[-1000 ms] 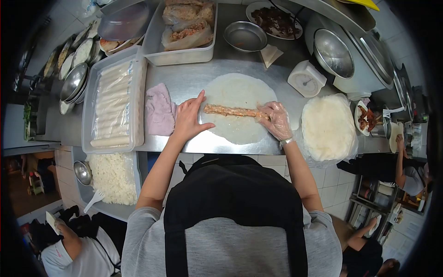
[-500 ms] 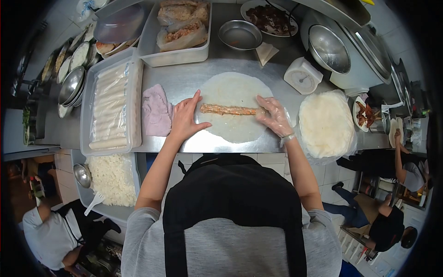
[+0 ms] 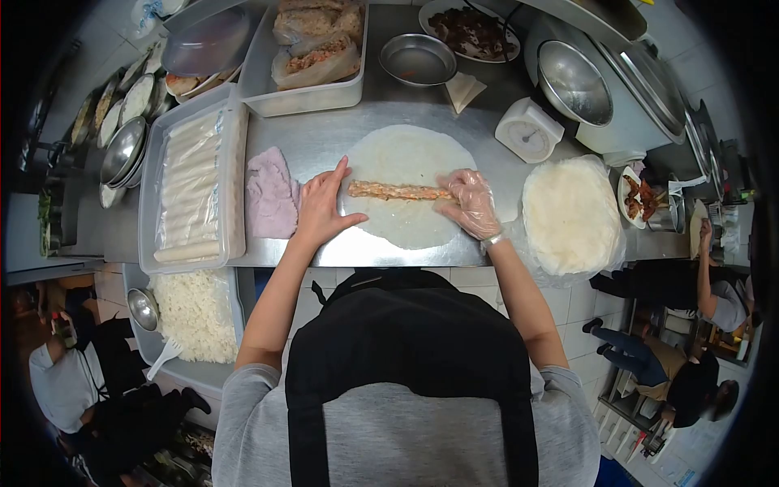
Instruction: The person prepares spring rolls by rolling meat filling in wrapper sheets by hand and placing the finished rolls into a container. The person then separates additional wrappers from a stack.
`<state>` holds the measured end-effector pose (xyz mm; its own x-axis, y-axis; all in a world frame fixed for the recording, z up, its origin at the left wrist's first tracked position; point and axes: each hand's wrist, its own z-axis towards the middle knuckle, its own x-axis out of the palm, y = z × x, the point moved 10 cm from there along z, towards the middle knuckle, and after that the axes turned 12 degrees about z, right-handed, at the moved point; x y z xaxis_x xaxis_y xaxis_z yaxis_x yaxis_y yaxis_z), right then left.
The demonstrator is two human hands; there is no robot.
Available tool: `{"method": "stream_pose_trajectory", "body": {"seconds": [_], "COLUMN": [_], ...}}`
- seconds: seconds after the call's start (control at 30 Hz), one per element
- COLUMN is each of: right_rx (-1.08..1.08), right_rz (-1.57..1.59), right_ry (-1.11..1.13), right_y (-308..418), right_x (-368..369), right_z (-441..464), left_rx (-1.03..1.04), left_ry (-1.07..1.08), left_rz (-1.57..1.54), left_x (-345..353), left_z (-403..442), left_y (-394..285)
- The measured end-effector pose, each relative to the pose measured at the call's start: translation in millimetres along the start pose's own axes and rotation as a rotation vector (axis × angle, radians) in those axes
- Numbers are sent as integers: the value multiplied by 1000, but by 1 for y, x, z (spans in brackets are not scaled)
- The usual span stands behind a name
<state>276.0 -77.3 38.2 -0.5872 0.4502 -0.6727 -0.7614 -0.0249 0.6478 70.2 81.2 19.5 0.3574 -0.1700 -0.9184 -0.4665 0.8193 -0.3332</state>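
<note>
Fingers of the right hand have drawn in again: half a second ago thumb and fingertips stood wide around the right end of the minced filling strip, and now they are gathered close about that end, blurred at the tips. Are they clamped on it? Can't tell; the blur and the clear plastic glove hide the grip. That puts the action, I'd judge, on the strip's right tip, with the filling being shaped and the wrapper left alone. And look at that round translucent wrapper: flat on the steel tabletop, no edge folded, the strip running left to right across its middle. Over on the left, the left hand stays put, thumb and index finger spread apart, empty, just beside the wrapper's left edge and the pink towel. Whole scene has slid slightly left in view since the earlier frame, so the stacked wrapper sheets on the right and the dial scale beyond them look shifted but keep their places. Same for the plastic tub of pale rolls on the left, and the shallow steel bowl on the far side. Bigger movement behind: a co-worker at near right has changed position on the floor.
</note>
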Motion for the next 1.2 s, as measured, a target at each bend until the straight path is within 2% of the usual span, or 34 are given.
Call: {"method": "stream_pose_trajectory", "body": {"seconds": [0.07,0.2,0.27,0.37,0.47,0.57,0.7,1.1,1.2], "right_rx": [23,60,-73,-167,-130,-172,-241,-205,-200], "right_rz": [50,92,-52,-139,-264,-170,-228,-238,-232], "right_ry": [89,86,22,89,178,147,187,284,213], "right_y": [-16,-4,31,38,38,55,66,91,95], "right_x": [16,8,4,33,46,48,70,117,120], "right_z": [-1,4,14,19,28,34,42,62,67], "left_rx": [4,2,-2,3,2,8,14,-7,22], "left_ry": [-7,-4,0,-3,-9,-17,-5,-1,-56], "left_rz": [6,0,-1,0,-2,-13,-25,-95,-66], "left_x": [-1,-1,-1,-3,-5,-5,-1,0,-3], "left_z": [0,0,0,0,0,0,-1,-4,-5], "left_y": [-1,-1,-1,-2,-2,-2,1,5,4]}}
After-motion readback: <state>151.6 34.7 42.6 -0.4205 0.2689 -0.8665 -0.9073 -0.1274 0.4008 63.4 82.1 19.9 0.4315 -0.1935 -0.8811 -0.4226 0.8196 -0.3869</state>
